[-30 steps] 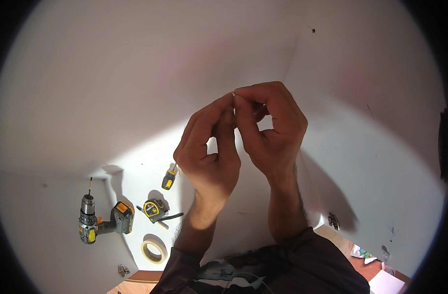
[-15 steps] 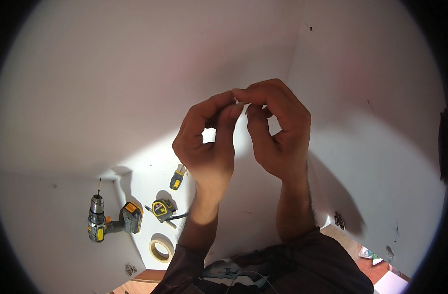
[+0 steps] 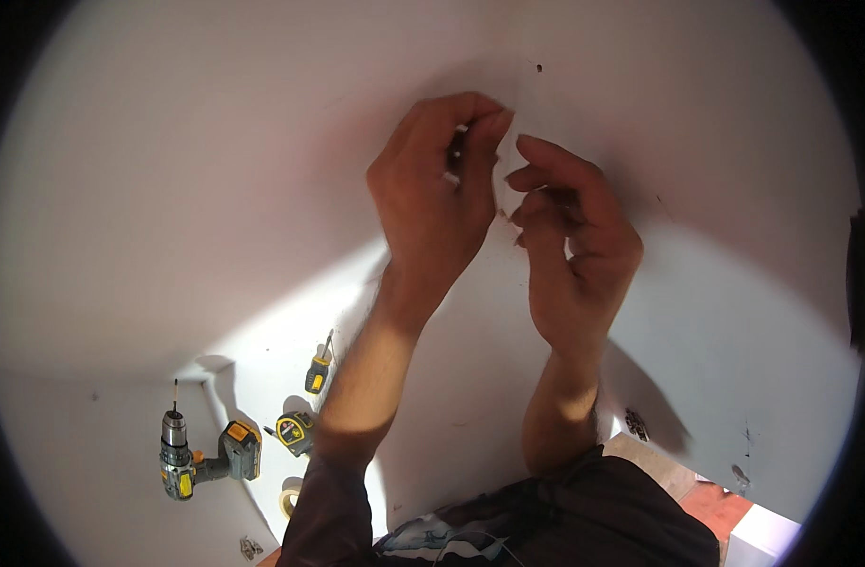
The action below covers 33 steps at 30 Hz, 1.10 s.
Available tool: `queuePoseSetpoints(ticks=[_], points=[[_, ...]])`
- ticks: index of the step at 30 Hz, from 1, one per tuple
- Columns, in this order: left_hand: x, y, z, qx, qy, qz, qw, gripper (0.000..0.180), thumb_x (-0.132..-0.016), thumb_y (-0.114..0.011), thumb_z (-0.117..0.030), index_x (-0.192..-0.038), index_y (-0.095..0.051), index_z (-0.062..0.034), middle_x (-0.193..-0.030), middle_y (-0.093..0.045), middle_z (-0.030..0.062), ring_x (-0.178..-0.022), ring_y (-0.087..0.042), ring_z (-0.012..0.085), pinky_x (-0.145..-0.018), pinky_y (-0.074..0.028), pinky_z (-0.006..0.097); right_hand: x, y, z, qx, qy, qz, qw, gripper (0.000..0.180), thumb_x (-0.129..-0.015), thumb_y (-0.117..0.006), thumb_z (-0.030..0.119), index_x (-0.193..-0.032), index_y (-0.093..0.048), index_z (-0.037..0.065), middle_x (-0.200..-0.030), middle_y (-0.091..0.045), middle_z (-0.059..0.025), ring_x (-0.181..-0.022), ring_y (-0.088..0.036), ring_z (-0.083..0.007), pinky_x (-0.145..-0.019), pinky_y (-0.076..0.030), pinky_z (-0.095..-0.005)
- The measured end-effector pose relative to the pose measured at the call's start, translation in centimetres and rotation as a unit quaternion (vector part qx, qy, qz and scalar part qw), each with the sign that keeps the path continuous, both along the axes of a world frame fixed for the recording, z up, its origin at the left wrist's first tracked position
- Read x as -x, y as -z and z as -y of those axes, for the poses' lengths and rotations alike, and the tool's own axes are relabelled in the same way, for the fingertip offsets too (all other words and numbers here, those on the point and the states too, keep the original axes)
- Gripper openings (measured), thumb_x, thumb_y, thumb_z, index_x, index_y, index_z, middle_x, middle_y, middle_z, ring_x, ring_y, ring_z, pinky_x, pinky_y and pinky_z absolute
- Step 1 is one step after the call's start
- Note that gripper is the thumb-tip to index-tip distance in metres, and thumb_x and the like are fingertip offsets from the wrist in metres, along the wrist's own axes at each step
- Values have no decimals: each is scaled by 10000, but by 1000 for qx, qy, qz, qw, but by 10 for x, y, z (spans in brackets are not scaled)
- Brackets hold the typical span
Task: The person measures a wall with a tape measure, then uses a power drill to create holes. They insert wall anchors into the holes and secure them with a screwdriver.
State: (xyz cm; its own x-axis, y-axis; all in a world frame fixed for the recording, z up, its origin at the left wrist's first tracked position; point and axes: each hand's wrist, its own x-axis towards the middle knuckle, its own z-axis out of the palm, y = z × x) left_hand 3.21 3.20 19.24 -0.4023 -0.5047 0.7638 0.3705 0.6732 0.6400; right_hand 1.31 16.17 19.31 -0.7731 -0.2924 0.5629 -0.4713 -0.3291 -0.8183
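My left hand [image 3: 432, 194] is raised in front of a white panel [image 3: 215, 170], with its fingertips pinched on a small white piece [image 3: 451, 176] that is mostly hidden by the fingers. Just to its right, my right hand [image 3: 572, 250] has its fingers loosely bent and apart, and I see nothing in it. Its index fingertip is close to the vertical seam where two white panels meet. A small dark hole [image 3: 538, 68] sits in the panel just above both hands.
On the white surface at lower left lie a yellow and black cordless drill [image 3: 191, 460], a tape measure [image 3: 294, 431], a short screwdriver [image 3: 317, 374] and a roll of tape [image 3: 289, 495]. Small metal hardware [image 3: 634, 423] lies at lower right.
Both hands have risen toward the hole in the panel. They were pinched together on one small thing; now they are apart, and the left hand has the white piece.
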Motion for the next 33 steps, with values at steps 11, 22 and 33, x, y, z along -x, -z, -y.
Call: queuePoseSetpoints(ticks=[11,22,33], points=[[50,-13,-4,106,-143,-2,984,88,-988,-727,-114,-958,-728,-31,-819,-760,54,-672,-759,169,-592,-576,278,-6,-13,-19,38,-104,-10,994,191,-946,-590,-78,-1088,-717,-64,-888,-721,-87,-794,-684,-104,-686,-531,-230],[69,6,14,266,-222,-105,932,144,-900,-765,-14,-952,-679,-118,-842,-688,-14,-559,-635,152,-451,-495,275,-3,-8,-20,26,-123,-23,992,139,-1021,-613,-10,-1109,-696,-78,-940,-707,-83,-800,-656,-91,-659,-495,-221],[78,8,22,302,-205,-147,919,251,-808,-719,107,-953,-702,-97,-876,-712,-9,-554,-631,119,-442,-494,248,0,-9,-21,33,-119,-34,992,130,-1001,-600,-42,-1073,-702,-78,-942,-708,-97,-783,-663,-112,-648,-493,-227]])
